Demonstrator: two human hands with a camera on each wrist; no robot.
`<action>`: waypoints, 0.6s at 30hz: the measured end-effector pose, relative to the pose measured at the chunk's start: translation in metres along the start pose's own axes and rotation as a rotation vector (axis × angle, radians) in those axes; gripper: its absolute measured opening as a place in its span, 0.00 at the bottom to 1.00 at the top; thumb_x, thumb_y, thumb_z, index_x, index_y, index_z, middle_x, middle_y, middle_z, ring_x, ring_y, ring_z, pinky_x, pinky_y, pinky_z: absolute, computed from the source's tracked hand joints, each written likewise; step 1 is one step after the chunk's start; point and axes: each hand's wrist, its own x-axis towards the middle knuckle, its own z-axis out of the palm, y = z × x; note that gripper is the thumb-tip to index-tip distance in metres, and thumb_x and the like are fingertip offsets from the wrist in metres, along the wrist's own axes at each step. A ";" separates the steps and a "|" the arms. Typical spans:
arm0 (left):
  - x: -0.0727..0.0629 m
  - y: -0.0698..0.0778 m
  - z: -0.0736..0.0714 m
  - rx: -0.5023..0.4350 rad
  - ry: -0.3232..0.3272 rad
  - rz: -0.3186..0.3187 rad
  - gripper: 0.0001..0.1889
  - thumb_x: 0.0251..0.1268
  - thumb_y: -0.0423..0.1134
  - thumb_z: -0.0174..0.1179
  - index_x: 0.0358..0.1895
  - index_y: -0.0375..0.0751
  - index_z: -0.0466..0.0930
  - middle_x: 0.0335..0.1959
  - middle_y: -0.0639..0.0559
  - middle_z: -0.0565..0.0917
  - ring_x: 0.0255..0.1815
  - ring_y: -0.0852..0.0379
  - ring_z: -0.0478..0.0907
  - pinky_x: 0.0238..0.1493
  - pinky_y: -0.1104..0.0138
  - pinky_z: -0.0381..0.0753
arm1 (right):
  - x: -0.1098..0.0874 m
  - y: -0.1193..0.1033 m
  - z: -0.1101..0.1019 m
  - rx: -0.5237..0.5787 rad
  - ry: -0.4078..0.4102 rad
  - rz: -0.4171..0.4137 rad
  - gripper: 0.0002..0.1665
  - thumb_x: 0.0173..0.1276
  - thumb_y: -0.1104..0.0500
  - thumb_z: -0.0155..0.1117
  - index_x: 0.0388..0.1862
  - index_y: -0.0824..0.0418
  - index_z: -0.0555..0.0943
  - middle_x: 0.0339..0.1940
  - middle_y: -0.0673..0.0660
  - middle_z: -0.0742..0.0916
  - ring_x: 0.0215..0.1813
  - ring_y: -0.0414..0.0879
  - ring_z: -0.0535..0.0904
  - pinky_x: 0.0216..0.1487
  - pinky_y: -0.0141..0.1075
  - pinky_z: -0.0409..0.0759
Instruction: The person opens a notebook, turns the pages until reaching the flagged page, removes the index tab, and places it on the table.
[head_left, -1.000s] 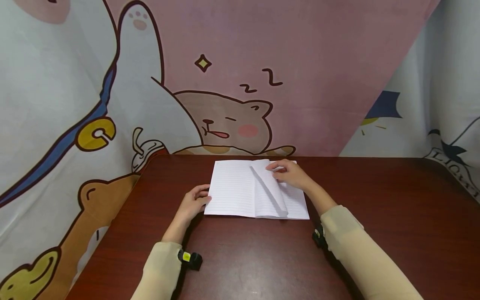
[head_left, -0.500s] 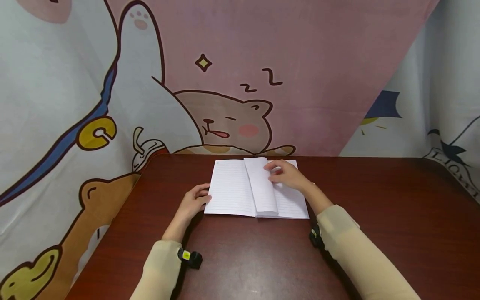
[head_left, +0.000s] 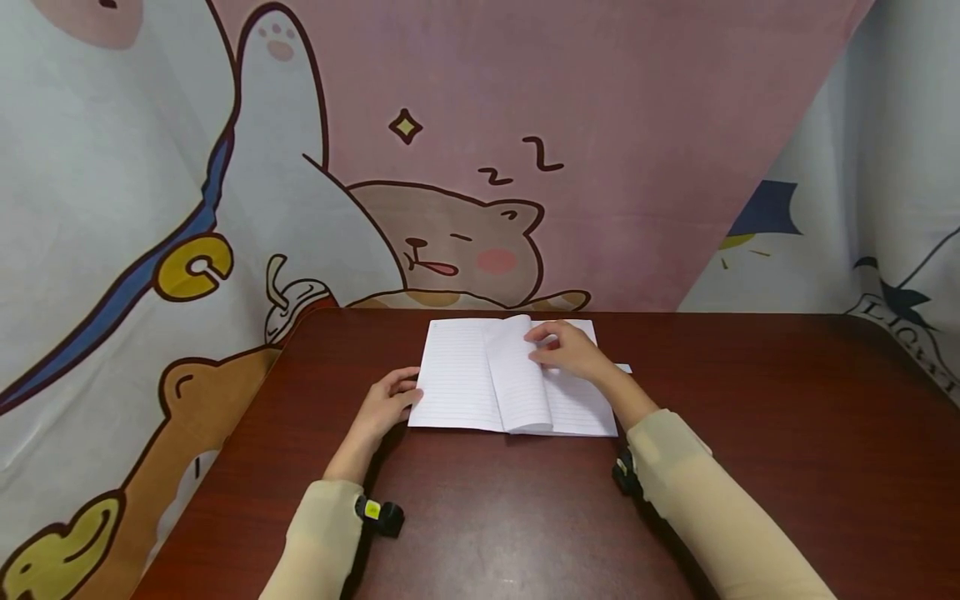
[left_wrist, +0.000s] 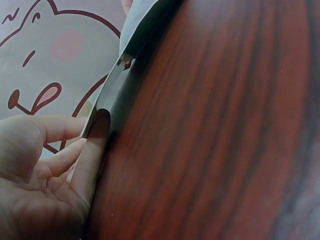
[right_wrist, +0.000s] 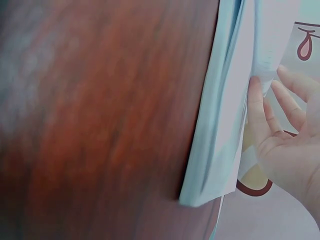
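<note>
An open notebook (head_left: 457,375) with lined white pages lies on the table near its far edge. My left hand (head_left: 386,407) grips its left edge; in the left wrist view one finger (left_wrist: 97,150) lies under the cover and another on the upper side. Over the right half, a page (head_left: 517,383) stands lifted and curls toward the left. My right hand (head_left: 573,350) pinches that page by its free edge, thumb below and fingers above. The right wrist view shows the curled page (right_wrist: 267,40) at the fingertips, with the notebook's thick page block (right_wrist: 210,150) beneath.
The dark red-brown table (head_left: 480,508) reaches toward me on both sides of the notebook. A small white paper corner (head_left: 625,367) sticks out past the notebook's right edge. Behind the table hangs a cloth (head_left: 637,167) printed with cartoon animals.
My right hand has drawn slightly left, and the lifted page has swung left and curled over more. A white corner now shows at the right edge. My left hand stays put.
</note>
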 end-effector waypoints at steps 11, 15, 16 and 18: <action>0.000 0.000 -0.001 -0.002 -0.005 0.004 0.23 0.72 0.33 0.57 0.69 0.38 0.71 0.57 0.35 0.79 0.43 0.56 0.81 0.44 0.66 0.83 | 0.000 -0.010 0.007 0.042 -0.005 0.071 0.17 0.66 0.65 0.67 0.52 0.70 0.80 0.50 0.66 0.80 0.42 0.44 0.81 0.38 0.39 0.87; -0.001 0.001 -0.001 -0.005 -0.007 0.002 0.23 0.72 0.33 0.57 0.69 0.38 0.71 0.57 0.35 0.79 0.43 0.56 0.81 0.43 0.66 0.83 | 0.001 -0.009 0.009 0.056 -0.015 0.070 0.18 0.67 0.65 0.67 0.53 0.71 0.79 0.51 0.67 0.80 0.40 0.43 0.81 0.39 0.39 0.87; -0.001 0.001 -0.001 -0.004 -0.008 0.001 0.23 0.72 0.33 0.57 0.69 0.39 0.71 0.57 0.35 0.79 0.43 0.56 0.81 0.43 0.67 0.83 | 0.002 -0.009 0.010 0.063 -0.018 0.072 0.18 0.67 0.65 0.67 0.54 0.71 0.80 0.51 0.67 0.80 0.40 0.43 0.81 0.39 0.39 0.87; -0.001 0.001 -0.001 -0.005 -0.011 -0.002 0.23 0.72 0.34 0.57 0.69 0.39 0.71 0.57 0.35 0.80 0.43 0.56 0.81 0.43 0.67 0.83 | 0.002 -0.009 0.011 0.074 -0.024 0.070 0.19 0.67 0.66 0.66 0.55 0.71 0.80 0.52 0.67 0.79 0.40 0.43 0.80 0.41 0.39 0.87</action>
